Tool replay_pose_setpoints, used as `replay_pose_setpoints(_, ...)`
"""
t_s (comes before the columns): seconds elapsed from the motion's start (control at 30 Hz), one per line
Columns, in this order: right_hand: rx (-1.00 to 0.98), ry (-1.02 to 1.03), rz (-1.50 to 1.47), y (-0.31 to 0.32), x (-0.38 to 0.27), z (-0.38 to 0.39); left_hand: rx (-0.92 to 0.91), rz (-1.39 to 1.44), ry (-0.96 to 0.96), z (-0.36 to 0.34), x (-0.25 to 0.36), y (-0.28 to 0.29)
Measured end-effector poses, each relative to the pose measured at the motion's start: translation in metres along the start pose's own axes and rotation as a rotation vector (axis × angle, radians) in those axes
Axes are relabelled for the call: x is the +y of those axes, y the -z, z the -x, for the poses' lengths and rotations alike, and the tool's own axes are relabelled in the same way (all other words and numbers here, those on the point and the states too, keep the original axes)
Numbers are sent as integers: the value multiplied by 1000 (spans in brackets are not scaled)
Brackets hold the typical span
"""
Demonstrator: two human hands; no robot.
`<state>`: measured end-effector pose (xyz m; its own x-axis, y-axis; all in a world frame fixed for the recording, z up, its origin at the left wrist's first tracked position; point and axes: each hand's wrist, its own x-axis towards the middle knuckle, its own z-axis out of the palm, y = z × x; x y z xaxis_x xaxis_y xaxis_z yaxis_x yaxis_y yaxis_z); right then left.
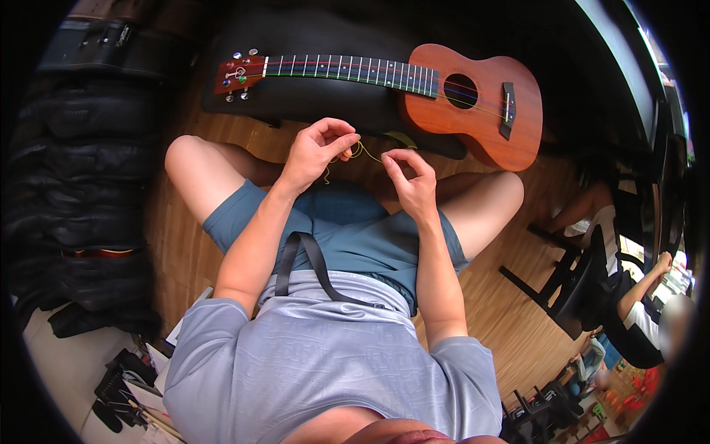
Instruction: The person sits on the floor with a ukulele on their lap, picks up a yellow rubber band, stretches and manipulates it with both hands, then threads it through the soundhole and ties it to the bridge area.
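Observation:
A thin yellow-green string (360, 150), partly looped, runs between my two hands above my lap. My left hand (316, 154) pinches its looped part between thumb and fingers, and a loose curl hangs below. The right hand (411, 181) pinches the other stretch at its fingertips. Just beyond them a brown wooden ukulele (429, 115) lies face up on a black padded bench (325, 103), its headstock to the left and its body to the right. Coloured strings run along its neck, and metal tuning pegs show on the headstock.
A small yellowish-green piece (401, 138) lies by the bench's near edge. Black instrument cases (96, 170) line the left side. To the right stand a black chair (580, 296) and other people, one with an arm (643, 285) raised. The floor (188, 229) is wooden.

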<state>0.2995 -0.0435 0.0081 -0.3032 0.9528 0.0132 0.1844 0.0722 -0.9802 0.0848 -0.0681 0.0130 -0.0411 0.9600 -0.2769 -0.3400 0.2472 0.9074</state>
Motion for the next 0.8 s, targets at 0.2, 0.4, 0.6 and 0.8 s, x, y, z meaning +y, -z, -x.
replay_pose_setpoints(0.2, -156, 41, 55, -3, 1, 1, -26, -7, 77, 3, 0, -6)
replay_pose_setpoints(0.4, -217, 19, -8, -6, 1, 2, -51, 13, 103, 5, -5, -5)
replay_pose_setpoints(0.6, -182, -10, 54, -2, 7, 2, -103, 2, 125, 6, -1, -3)
replay_pose_setpoints(0.8, -110, -60, 73, -6, 6, 3, -138, -24, 109, 9, 2, -6)
